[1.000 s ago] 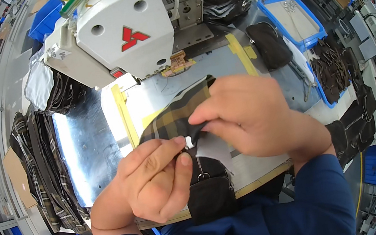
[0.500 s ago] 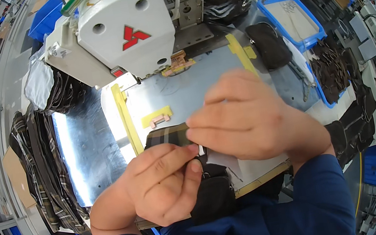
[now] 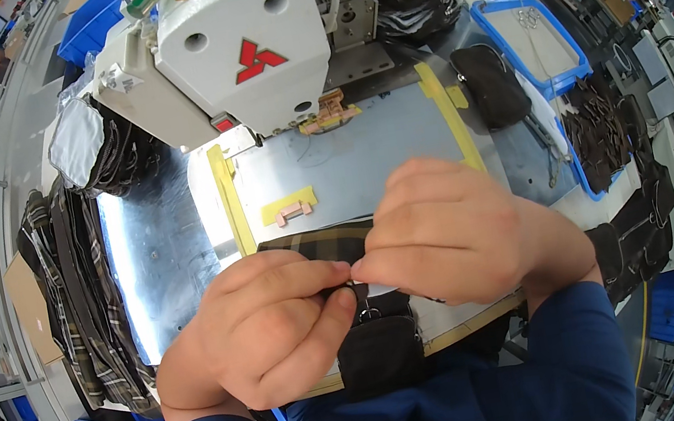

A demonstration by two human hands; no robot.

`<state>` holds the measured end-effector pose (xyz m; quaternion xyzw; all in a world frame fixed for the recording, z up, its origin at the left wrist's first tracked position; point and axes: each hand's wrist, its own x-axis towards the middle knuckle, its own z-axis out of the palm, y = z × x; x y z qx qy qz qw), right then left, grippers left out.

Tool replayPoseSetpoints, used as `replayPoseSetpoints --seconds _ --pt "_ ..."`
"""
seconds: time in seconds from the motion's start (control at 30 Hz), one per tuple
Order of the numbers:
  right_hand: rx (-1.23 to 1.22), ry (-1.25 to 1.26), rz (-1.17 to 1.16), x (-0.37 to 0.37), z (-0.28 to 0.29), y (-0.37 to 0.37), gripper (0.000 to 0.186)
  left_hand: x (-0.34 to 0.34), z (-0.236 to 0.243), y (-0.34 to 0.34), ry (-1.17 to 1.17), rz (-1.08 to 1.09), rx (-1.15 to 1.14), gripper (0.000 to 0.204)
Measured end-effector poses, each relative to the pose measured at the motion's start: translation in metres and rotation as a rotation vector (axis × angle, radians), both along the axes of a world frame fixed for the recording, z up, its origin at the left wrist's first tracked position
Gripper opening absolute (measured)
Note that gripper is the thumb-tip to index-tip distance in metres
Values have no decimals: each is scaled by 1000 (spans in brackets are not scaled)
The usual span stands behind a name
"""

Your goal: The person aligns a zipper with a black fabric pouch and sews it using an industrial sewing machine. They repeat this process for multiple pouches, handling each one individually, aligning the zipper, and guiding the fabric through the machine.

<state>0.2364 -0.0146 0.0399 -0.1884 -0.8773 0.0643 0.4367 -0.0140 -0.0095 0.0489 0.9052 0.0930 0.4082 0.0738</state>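
Both my hands meet in front of the sewing machine, over the near edge of the work plate. My left hand is closed, its thumb and forefinger pinching the dark fabric piece, which has a plaid strip along its far edge. My right hand is closed in a pinch too, fingertips against the left ones; whatever lies between them is too small to make out. A bit of white shows beneath the right fingers. Below hangs a dark fabric pouch with a metal ring above it.
The white sewing machine head stands beyond my hands. A small copper-coloured block sits on yellow tape. Plaid fabric strips are stacked at left; a dark pouch, a blue-rimmed tray and small dark pieces lie at right.
My right hand has come down and in, so its fingertips now touch the left ones. The white piece under it is more covered. The whole view has shifted slightly.
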Motion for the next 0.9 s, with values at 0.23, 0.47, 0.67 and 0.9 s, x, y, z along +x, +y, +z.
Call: replayPoseSetpoints --seconds 0.23,0.47,0.67,0.9 --pt "118 -26 -3 2 9 -3 14 -15 15 -1 -221 103 -336 36" --pt "128 3 43 0 9 -5 13 -13 24 -6 -67 127 -527 27" --pt "124 5 37 0 9 -7 13 -15 21 -4 -94 126 -267 18" --pt "150 25 43 -3 6 -6 12 -7 14 -12 -112 277 -113 21"
